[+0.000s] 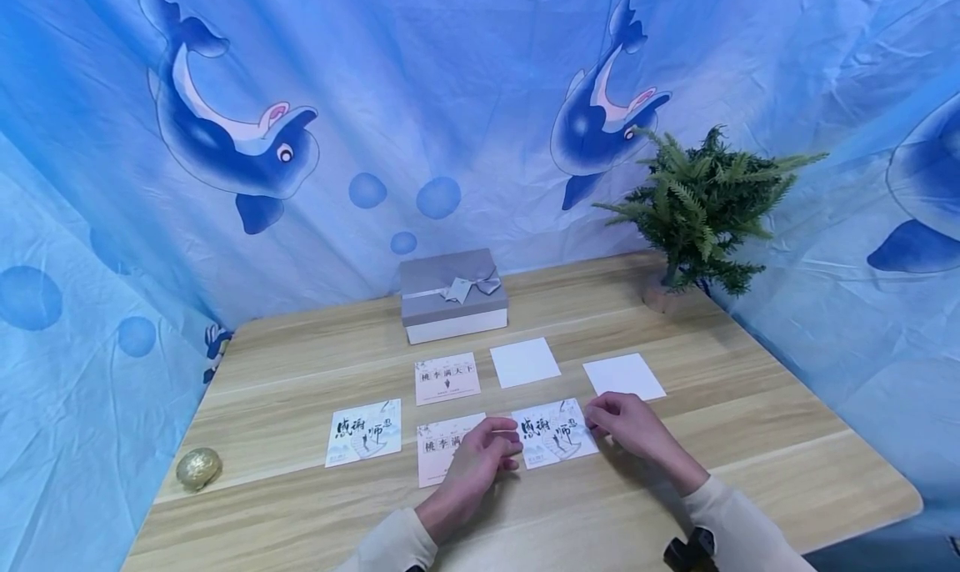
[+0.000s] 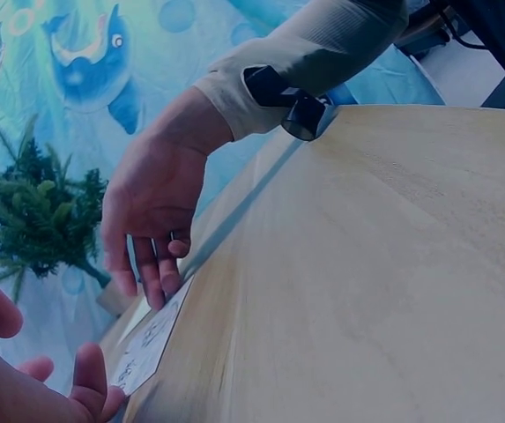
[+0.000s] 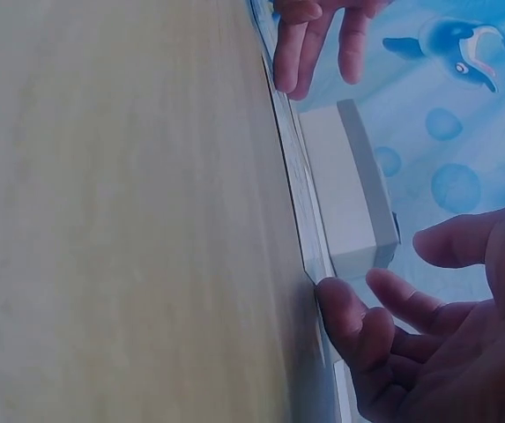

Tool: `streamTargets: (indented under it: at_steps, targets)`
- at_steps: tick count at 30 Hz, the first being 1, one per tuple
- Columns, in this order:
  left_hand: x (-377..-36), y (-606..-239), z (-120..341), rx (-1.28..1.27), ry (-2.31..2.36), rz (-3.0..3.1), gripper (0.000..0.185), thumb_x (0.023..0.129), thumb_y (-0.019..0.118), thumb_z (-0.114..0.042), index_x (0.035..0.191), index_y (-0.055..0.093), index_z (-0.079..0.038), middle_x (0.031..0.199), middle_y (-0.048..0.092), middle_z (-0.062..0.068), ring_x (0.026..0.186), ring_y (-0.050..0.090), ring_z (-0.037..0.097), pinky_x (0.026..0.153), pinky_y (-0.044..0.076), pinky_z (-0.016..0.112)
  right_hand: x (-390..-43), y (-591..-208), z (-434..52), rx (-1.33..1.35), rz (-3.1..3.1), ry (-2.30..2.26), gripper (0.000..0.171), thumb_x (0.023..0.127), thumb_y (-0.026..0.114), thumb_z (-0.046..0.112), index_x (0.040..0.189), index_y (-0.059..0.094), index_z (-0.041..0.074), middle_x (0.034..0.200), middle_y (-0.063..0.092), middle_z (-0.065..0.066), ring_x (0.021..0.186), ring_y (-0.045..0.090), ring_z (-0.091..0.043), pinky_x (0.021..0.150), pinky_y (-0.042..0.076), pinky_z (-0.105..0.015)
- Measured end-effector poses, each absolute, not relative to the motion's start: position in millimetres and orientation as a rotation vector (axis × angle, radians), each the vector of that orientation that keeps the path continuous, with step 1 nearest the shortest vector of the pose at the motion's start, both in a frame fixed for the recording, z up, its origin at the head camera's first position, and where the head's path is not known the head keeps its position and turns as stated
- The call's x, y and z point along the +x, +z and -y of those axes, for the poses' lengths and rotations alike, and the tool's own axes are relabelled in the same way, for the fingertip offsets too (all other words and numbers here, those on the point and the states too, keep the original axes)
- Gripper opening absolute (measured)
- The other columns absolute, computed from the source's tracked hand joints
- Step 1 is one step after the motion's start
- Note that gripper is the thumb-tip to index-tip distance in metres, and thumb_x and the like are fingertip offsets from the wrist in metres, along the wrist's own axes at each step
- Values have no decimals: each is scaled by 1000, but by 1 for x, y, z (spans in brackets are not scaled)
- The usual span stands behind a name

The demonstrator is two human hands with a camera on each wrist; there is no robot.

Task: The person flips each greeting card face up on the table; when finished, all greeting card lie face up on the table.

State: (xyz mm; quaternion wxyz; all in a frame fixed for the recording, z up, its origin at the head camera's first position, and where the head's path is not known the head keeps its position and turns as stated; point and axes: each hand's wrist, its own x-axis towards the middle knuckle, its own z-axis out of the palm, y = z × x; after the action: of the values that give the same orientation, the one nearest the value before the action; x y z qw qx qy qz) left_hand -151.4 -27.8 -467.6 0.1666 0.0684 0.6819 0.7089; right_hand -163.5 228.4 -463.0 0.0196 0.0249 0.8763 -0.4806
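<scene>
A printed card with black calligraphy lies flat on the wooden table near the front. My left hand touches its left edge with loosely extended fingers. My right hand touches its right upper edge, fingers pointing down and thumb apart. In the left wrist view the right hand stands with its fingertips on the card, and the left hand is beside it. The right wrist view shows the right hand at the card's near corner and the left hand at the far one.
Three more printed cards lie left of it, the last partly under my left hand. Two blank white cards lie behind. A grey gift box and a fern stand at the back. A gold ball sits far left.
</scene>
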Motion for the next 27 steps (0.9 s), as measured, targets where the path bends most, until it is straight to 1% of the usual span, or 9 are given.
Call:
streamTargets:
  at_steps: [4,8,10,14,17,22,25,27]
  targets:
    - [-152,-467,27,184,2016,-1931,37,90,51,-1,126,51,8,116,60,22,89,64,25,79,57,36,-166,-461,-231,69,-2727,-1523,19,94,60,14,101,69,-2,85,70,-7,73,66,-19,61,52,-32]
    - [-158,-462,27,174,2003,-1945,39,91,53,-5,128,51,5,118,60,21,88,64,25,78,56,37,-173,-456,-233,34,-2761,-1547,21,95,60,16,101,68,-3,85,69,-9,77,64,-20,69,52,-31]
    - [-164,-460,27,185,2007,-1954,40,91,54,-7,129,51,5,120,59,22,90,64,28,79,56,38,-179,-453,-233,10,-2795,-1533,23,95,61,17,102,68,-3,87,70,-9,79,65,-21,71,53,-32]
    - [-181,-457,29,232,2033,-1992,41,94,50,-8,133,48,7,128,53,26,100,63,37,87,56,42,-198,-447,-226,-36,-2813,-1544,25,96,60,18,106,67,-4,91,71,-10,84,69,-26,78,56,-35]
    - [-195,-456,29,225,2035,-2036,43,96,46,-8,136,47,7,132,50,27,108,60,40,91,55,41,-215,-444,-219,-43,-2794,-1569,28,96,59,19,109,66,-5,95,71,-14,88,71,-30,83,57,-39]
    - [-214,-454,26,175,2037,-2094,47,96,44,-10,141,43,4,140,45,26,117,56,40,96,52,40,-239,-445,-213,-3,-2835,-1530,31,96,58,19,115,65,-4,103,70,-17,91,69,-29,85,56,-41]
    - [-223,-454,26,131,2046,-2123,49,96,43,-11,144,41,3,142,44,26,118,55,41,98,51,42,-250,-448,-213,4,-2860,-1495,31,95,58,18,116,64,-4,103,70,-18,88,69,-29,81,56,-41]
    - [-228,-455,26,101,2046,-2131,49,97,43,-12,145,40,2,140,45,26,117,57,41,98,51,42,-254,-450,-212,-2,-2870,-1460,31,94,58,17,116,64,-4,103,70,-18,85,68,-29,79,56,-40]
